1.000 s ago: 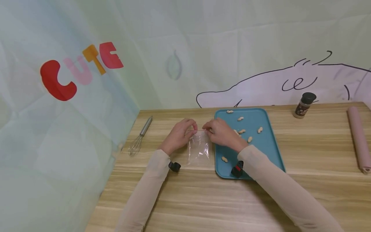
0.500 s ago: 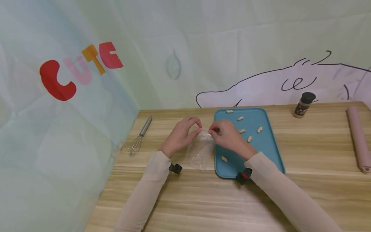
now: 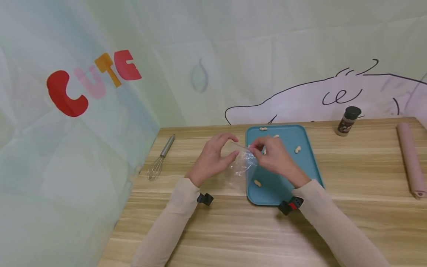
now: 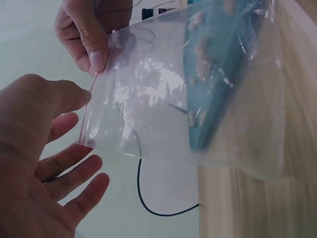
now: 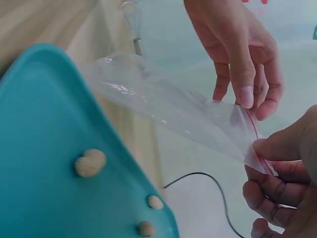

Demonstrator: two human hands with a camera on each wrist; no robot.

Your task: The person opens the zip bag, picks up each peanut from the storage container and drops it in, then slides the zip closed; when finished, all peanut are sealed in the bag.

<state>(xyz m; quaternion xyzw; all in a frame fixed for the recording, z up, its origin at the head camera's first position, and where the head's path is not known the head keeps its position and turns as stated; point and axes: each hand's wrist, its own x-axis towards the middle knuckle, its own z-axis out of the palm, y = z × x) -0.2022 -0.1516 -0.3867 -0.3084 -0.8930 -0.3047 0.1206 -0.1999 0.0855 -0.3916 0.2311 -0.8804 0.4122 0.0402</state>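
Zip bag (image 3: 241,165): held up by its red-lined edge (image 4: 85,119) above the tabletop (image 3: 233,230), its body hanging slack beside and partly in front of the left side of the blue tray (image 3: 267,193) in the head view. Right hand (image 3: 274,157) pinches the red line near one corner between thumb and finger. Left hand (image 3: 213,157) is by the other end, thumb and fingers parted and loosely extended, apparently no firm grip; whether a fingertip bears on the plastic is hard to tell. Progress, as judged: the bag is in hand, and work centres on its edge, probably on parting the mouth. Whether the seal is already undone cannot be told; the two layers are not plainly separate in any view. Contents: none seen inside. The peanuts (image 3: 257,183) showing through the plastic in the left wrist view lie on the tray behind it, scattered and untouched by either hand. On this evidence the stage is early: edge grasped on one side, an open mouth unconfirmed, nothing put in.
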